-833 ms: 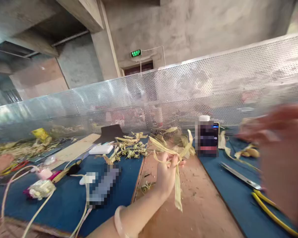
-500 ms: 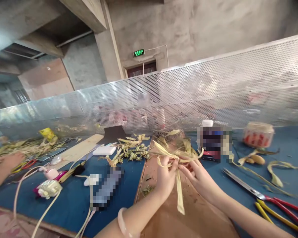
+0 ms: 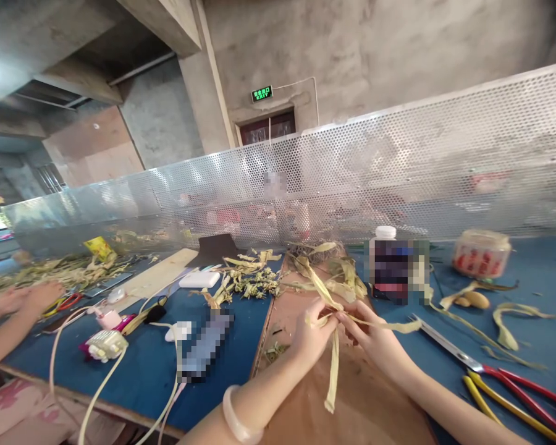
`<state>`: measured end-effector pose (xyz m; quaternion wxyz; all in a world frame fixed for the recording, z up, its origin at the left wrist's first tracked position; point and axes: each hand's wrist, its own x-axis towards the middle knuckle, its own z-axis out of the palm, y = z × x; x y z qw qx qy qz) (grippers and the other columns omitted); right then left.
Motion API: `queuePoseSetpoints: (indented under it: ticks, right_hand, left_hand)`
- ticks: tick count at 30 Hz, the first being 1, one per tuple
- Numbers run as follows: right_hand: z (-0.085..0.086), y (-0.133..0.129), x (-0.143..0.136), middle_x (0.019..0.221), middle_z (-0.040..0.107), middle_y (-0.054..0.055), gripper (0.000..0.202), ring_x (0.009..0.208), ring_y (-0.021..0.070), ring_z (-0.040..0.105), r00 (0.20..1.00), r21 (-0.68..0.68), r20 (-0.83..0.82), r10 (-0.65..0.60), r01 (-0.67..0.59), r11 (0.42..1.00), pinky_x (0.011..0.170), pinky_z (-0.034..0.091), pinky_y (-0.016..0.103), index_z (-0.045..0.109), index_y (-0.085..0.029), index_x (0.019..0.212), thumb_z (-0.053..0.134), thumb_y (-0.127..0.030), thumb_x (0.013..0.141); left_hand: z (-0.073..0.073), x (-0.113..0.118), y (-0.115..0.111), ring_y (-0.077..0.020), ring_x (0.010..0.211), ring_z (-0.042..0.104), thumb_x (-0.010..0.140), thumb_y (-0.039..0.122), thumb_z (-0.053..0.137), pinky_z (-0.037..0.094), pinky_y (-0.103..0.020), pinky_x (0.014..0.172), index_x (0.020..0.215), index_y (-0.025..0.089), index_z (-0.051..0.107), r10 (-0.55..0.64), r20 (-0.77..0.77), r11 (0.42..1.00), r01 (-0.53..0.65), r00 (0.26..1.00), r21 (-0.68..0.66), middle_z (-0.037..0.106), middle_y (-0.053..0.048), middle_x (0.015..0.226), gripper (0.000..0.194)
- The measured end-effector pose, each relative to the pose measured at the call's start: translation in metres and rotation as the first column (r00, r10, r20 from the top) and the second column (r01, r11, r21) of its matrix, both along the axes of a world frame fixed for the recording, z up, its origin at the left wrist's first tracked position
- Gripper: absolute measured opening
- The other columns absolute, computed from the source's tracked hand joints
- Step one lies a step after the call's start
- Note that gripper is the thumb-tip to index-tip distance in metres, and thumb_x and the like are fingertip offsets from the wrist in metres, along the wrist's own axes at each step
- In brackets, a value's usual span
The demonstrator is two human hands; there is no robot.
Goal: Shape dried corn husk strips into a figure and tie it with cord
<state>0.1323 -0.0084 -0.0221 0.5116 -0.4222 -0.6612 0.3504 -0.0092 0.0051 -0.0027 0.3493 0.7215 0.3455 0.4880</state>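
I see the board running down the middle, with the scissors to its right and the jar behind them. Left of the board lies the flat case; the screen stands behind all of these.

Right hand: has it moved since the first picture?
Yes, leftward. Against the scissors, the right hand was near the handles' side; now it is left of their tips, at the pale strips beside the left hand.
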Motion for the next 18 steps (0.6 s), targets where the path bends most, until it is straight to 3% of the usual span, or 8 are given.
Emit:
queuePoseSetpoints:
  ticks: [5, 11, 18]
  right_hand:
    - [0.002, -0.002, 0.001, 0.054, 0.045, -0.004, 0.028, 0.045, 0.0098, 0.044, 0.998, 0.022, 0.007, -0.057, 0.057, 0.998, 0.045, 0.037, 0.022, 0.050, -0.019, 0.074, 0.046, -0.045, 0.083]
    - [0.012, -0.008, 0.001, 0.054, 0.045, -0.003, 0.030, 0.046, 0.0091, 0.044, 0.993, 0.053, -0.042, -0.107, 0.109, 0.993, 0.045, 0.038, 0.020, 0.053, -0.018, 0.068, 0.049, -0.044, 0.082]
    - [0.016, -0.010, -0.002, 0.056, 0.048, -0.002, 0.031, 0.047, 0.0092, 0.045, 0.967, -0.005, -0.243, -0.072, 0.073, 0.997, 0.042, 0.039, 0.020, 0.059, -0.015, 0.069, 0.054, -0.044, 0.079]
  left_hand:
    - [0.001, 0.000, -0.005, -0.0159, 0.079, 0.059, 0.080, 0.025, 0.053, 0.047, -0.026, 0.073, 0.086, 0.017, 0.058, -0.020, -0.014, 1.000, 0.020, 1.000, 0.009, 0.061, -0.005, 0.085, 0.012]
    - [0.001, 0.004, -0.010, -0.0171, 0.081, 0.060, 0.077, 0.028, 0.058, 0.047, -0.029, 0.077, 0.090, 0.018, 0.056, -0.054, 0.058, 0.998, 0.055, 0.997, -0.016, 0.063, -0.006, 0.087, 0.016]
    - [0.007, 0.008, -0.008, -0.0170, 0.074, 0.061, 0.073, 0.031, 0.062, 0.047, -0.027, 0.068, 0.081, 0.016, 0.060, 0.065, 0.134, 0.997, -0.058, 0.989, -0.058, 0.064, -0.005, 0.080, 0.017]
